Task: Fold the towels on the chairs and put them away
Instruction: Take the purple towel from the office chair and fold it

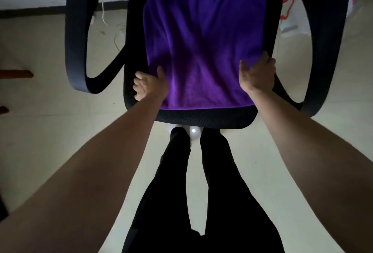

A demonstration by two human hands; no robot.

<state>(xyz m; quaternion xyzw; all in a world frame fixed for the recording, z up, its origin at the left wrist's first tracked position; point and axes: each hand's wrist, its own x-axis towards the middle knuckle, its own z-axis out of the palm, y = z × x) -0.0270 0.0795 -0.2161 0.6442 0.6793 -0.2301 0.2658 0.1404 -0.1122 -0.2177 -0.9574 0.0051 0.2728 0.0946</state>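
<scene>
Towel (203,41) flat on black chair seat (201,117) mid-frame, pale floor (40,51) around; my L grip (150,83) loose, thumb on edge; R grip (257,73) unclear.

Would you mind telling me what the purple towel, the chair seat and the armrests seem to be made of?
The purple towel looks like plush microfibre or terry: matte with a faint sheen and soft rumples. The chair seat seems covered in black woven mesh fabric, its fine grainy texture showing at the front edge. The armrests look like smooth matte black plastic, perhaps rubber-coated.
</scene>
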